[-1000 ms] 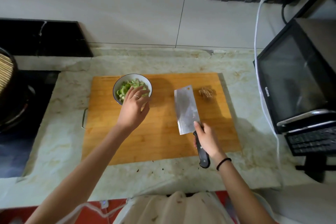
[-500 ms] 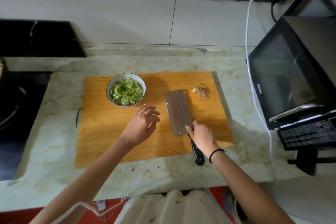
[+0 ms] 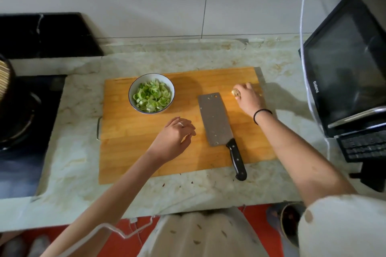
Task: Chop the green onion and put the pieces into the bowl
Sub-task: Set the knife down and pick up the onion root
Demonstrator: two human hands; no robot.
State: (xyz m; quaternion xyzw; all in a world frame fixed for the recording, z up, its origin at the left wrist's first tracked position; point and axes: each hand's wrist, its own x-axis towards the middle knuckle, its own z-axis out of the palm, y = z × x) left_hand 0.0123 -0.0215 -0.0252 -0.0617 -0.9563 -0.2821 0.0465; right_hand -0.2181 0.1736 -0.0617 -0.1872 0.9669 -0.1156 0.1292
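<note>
- My right grip is out at the far right corner of the cutting board, fingers curled down and closed on the onion root stub, whose pale, hairy tuft pokes out on the thumb side.
- A black hair tie sits round that wrist.
- My left grip hangs low over the middle of the board with the fingers loosely bent and apart, holding nothing (there is a ring on one finger).
- The cleaver lies flat on the board between my two grips, just to the right of the left one and touched by neither; its blade points away from me and carries a few stuck bits.
- Its black handle runs back toward me, past the near edge of the board and onto the table.
- The bowl stands on the board beyond my left grip and a little to its left, well apart from my right grip.
- The chopped green onion is heaped inside that bowl, rings of pale and darker green.
- Past my right grip, off the board, a black microwave stands on the table, with a white cable running up the wall beside it.
- Far to the left of my left grip is a dark stove.
</note>
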